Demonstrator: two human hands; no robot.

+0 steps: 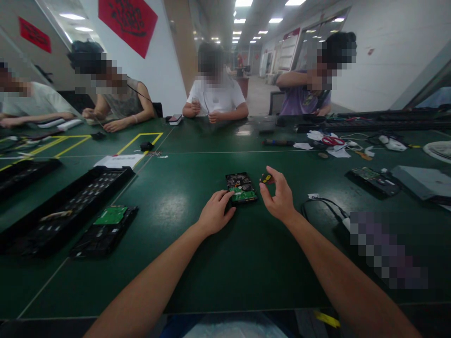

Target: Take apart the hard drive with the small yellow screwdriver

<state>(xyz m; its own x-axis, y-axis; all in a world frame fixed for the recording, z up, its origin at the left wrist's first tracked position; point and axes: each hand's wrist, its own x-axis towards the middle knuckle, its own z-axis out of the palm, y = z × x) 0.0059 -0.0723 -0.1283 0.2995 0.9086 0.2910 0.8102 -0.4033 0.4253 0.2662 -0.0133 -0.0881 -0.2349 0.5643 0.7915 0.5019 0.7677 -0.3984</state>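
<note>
A hard drive (238, 180) with a green circuit board lies flat on the green table in front of me. My left hand (216, 211) grips its near left corner, fingertips on the board's edge and thumb at the near side. Just right of the drive, my right hand (280, 195) is raised, pinching a small black-and-yellow object (266, 178) between thumb and fingers. Its exact kind is not clear, since most of it is hidden by the hand. Further left lies another hard drive (105, 227) with a green board.
A long black tray (66, 211) stands at left, by a white sheet (119, 161). At right are a power strip with cables (347, 220), another drive (373, 181) and a grey box (423, 180). Scissors (333, 140) and a screwdriver (278, 142) lie farther back. Several people sit opposite.
</note>
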